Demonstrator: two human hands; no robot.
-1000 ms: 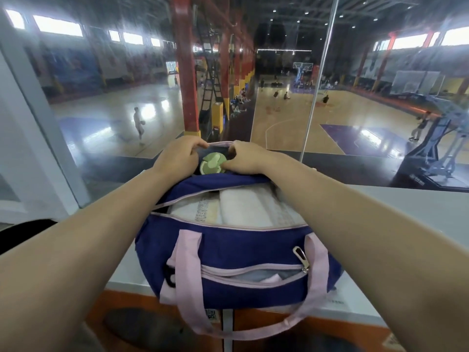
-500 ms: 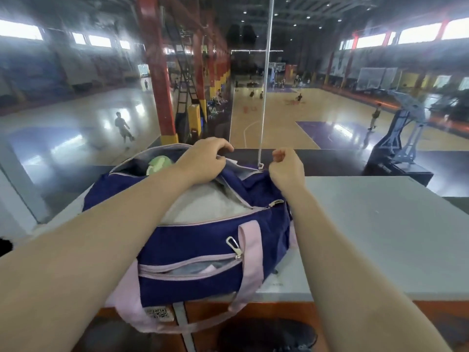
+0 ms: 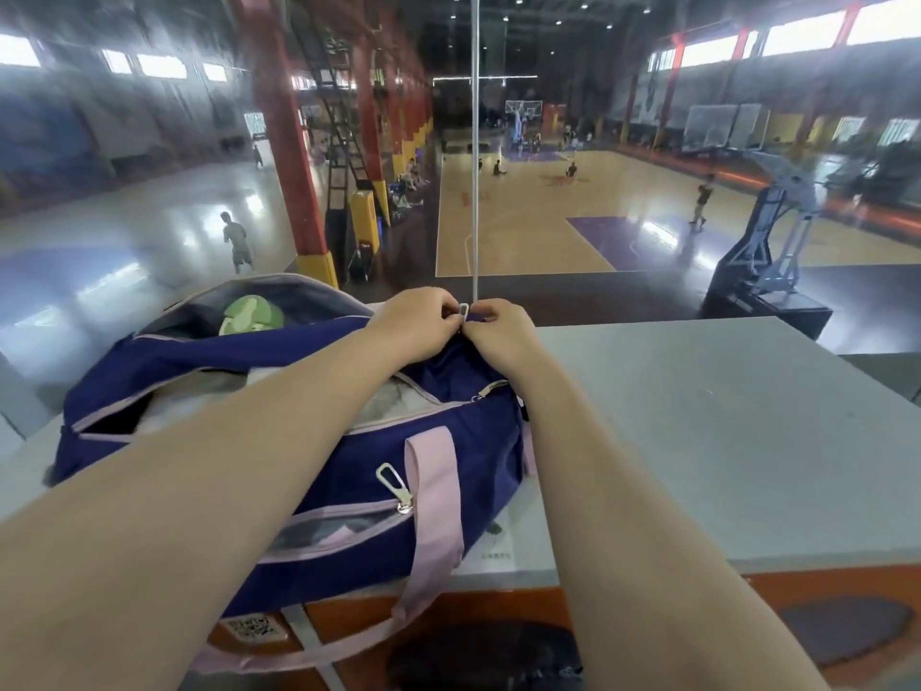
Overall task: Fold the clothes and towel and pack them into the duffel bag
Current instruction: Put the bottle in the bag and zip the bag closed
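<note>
Navy fabric duffel bag (image 3: 349, 471) with soft pink webbing straps lies on the smooth grey ledge (image 3: 722, 441), its main opening unzipped over pale folded cloth (image 3: 393, 401). At its right end, the left hand (image 3: 413, 319) and right hand (image 3: 498, 331) meet, fingers curled, pinching a small metal zipper pull (image 3: 463, 311) between them.

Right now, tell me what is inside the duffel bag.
Through the open top of the duffel bag show pale folded cloth and a green round thing at the far end. The left arm covers the middle; anything deeper is hidden.
</note>
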